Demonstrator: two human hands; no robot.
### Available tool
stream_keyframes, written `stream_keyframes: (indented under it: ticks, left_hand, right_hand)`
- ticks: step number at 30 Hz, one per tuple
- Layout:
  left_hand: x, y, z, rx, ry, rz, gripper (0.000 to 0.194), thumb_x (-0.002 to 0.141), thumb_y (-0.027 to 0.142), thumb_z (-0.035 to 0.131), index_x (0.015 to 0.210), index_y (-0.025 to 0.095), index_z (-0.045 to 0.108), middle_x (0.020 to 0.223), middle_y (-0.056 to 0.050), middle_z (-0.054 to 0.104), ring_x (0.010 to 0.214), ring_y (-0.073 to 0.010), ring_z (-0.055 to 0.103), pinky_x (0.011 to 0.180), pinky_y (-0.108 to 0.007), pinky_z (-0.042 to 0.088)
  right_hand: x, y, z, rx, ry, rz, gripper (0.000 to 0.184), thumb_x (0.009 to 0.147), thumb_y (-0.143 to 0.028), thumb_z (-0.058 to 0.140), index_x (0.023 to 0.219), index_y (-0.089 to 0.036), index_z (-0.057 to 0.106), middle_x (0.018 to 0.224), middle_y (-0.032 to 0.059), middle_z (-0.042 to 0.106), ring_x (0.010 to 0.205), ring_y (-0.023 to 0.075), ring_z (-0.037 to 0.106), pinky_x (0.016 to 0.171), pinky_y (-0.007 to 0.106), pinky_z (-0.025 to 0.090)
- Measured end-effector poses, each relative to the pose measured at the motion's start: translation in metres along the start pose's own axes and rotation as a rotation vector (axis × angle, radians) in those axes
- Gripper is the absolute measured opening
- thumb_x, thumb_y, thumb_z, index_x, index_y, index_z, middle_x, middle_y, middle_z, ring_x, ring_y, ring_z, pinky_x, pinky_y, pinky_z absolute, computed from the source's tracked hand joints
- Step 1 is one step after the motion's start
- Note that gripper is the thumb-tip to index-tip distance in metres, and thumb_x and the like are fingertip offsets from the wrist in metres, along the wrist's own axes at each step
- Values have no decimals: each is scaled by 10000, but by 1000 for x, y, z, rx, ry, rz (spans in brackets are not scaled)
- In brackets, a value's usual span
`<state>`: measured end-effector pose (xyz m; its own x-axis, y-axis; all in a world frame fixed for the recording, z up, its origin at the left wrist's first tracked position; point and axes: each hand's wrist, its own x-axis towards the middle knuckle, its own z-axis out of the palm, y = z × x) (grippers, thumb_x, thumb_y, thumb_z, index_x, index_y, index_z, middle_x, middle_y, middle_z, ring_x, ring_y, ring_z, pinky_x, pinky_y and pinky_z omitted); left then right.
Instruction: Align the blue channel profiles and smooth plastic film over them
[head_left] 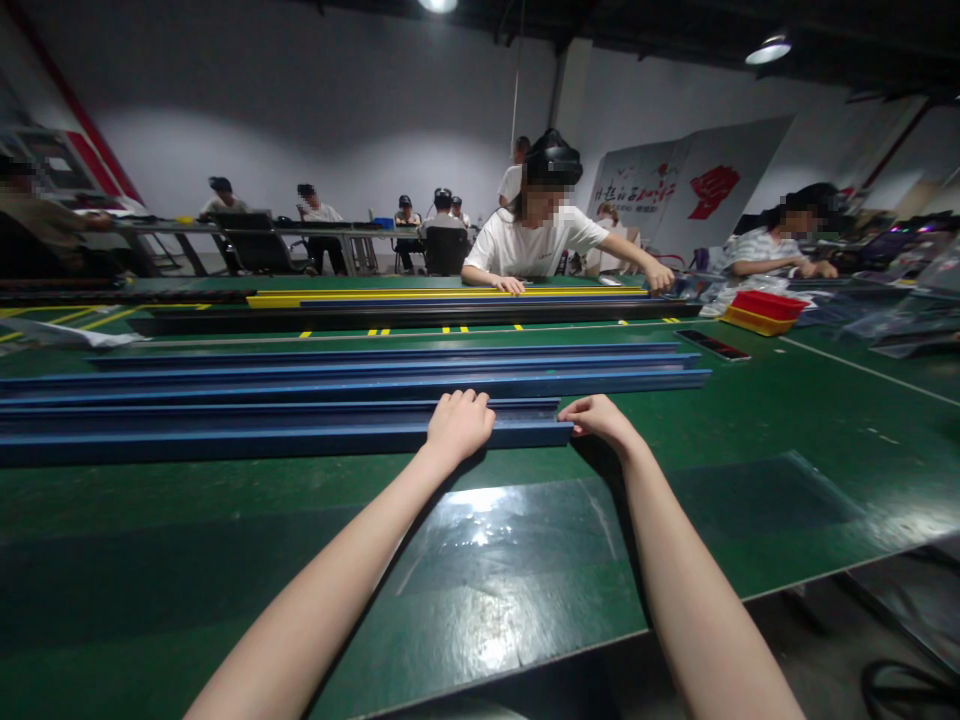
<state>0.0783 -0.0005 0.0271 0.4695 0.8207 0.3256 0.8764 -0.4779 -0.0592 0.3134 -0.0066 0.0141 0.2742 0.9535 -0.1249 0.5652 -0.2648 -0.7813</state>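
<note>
A long blue channel profile point(300, 438) lies across the green table in front of me, running out of view on the left. My left hand point(462, 424) is wrapped over it near its right end, fingers curled onto the far rim. At that right end, my right hand point(598, 418) has its fingertips pinched together; whatever small thing they might hold is hidden. Just behind lies a second blue profile point(630, 381), reaching farther right, with a third blue profile point(375, 355) beyond it.
Clear plastic sheets point(510, 540) lie on the green table point(750, 430) near me. A phone point(714, 345) and red and yellow bins point(763, 312) stand at right. Across the table, a person point(551, 235) handles yellow profiles point(450, 296). The near edge slopes at lower right.
</note>
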Motion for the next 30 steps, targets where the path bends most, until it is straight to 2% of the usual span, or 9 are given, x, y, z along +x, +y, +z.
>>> stream_keyframes:
  ticks: [11,18,30]
  left_hand:
    - [0,1,-1,-13,-9,-5,328,863,234,300,993,140,585,964,-105,623,896,-237,558,756,-353,386]
    - [0,1,-1,-18,-19,-7,332,860,235,298,1004,141,581,966,-106,621,898,-229,557,760,-348,385]
    - [0,2,-3,-15,-34,-14,329,861,237,300,1004,144,582,978,-103,622,903,-220,556,772,-338,390]
  right_hand:
    - [-2,-5,2,-83,42,-51,64,614,-158,643,640,-140,699,570,30,658,515,93,577,502,158,436]
    - [-5,-8,5,-84,63,-35,77,627,-182,646,656,-131,695,625,39,670,520,92,570,470,158,440]
    - [-1,-2,7,-41,53,-40,84,629,-193,638,654,-128,685,592,27,641,499,77,526,487,166,413]
